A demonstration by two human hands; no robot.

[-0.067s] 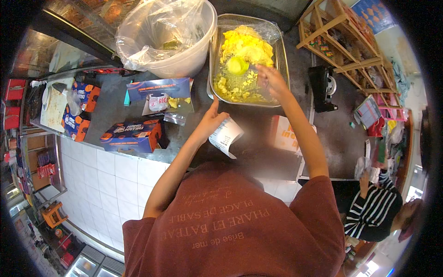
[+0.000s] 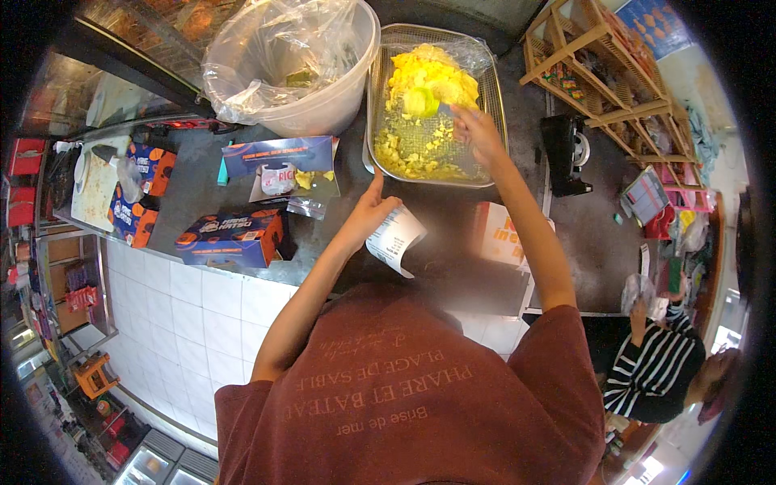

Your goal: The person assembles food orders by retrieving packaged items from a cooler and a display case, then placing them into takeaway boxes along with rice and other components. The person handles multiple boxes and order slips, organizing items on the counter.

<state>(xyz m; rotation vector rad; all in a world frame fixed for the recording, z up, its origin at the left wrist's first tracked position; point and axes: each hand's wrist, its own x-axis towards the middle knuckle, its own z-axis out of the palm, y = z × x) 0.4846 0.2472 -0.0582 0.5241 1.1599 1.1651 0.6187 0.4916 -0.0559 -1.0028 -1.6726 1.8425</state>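
Yellow crumbly food [image 2: 424,69], which looks like scrambled egg, is heaped at the far end of a metal mesh tray [image 2: 499,133], with looser bits nearer me. My right hand [image 2: 477,133] grips a small green scoop [image 2: 420,102] by its handle, its cup at the near side of the heap and partly filled with yellow food. At the tray's near left corner is my left hand [image 2: 372,212], index finger stretched up to the rim. A curled white printed paper slip [image 2: 398,241] is held in that hand, its other fingers mostly hidden.
Left of the tray stands a big translucent tub [image 2: 343,93] lined with clear plastic. An open blue-orange box [image 2: 279,158] holds a wrapped item and yellow food; a closed box [image 2: 230,238] lies nearer. A black device [image 2: 564,153] and wooden rack [image 2: 598,69] stand right. Another person [image 2: 655,364] is lower right.
My right hand has shifted slightly, and the green scoop has moved a little right and farther into the heap, its cup tilted differently. My left hand and the paper slip stay put.
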